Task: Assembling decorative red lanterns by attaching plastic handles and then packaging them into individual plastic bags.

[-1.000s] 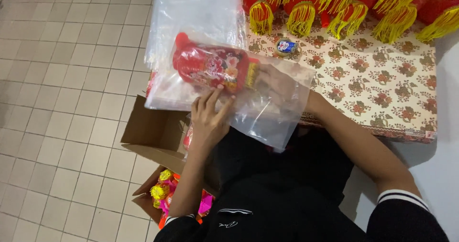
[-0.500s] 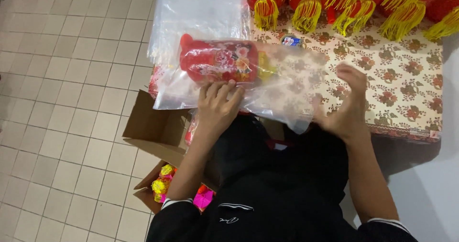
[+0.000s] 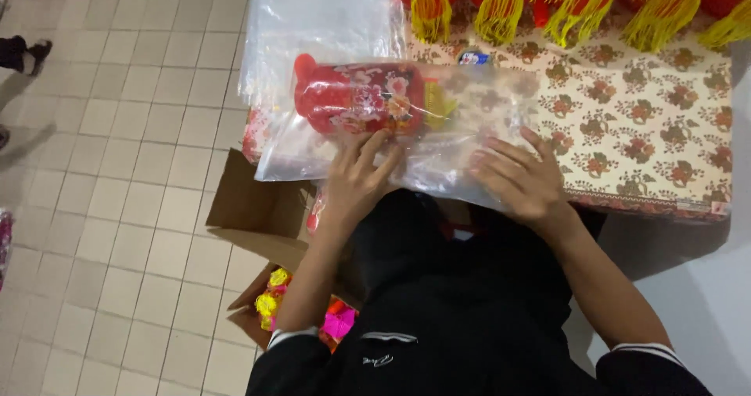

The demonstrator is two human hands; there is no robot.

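The red lantern (image 3: 358, 97) already lies inside the clear bag (image 3: 438, 130), just beyond the left hand (image 3: 356, 179) fingertips. Both hands, right hand (image 3: 520, 179) included, press flat, fingers spread; bag mouth looks unsealed.

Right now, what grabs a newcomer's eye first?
The red lantern inside a clear plastic bag, flat on the floral tablecloth, with the left hand and right hand pressing on the bag. Next, red lanterns with yellow tassels line the far table edge.
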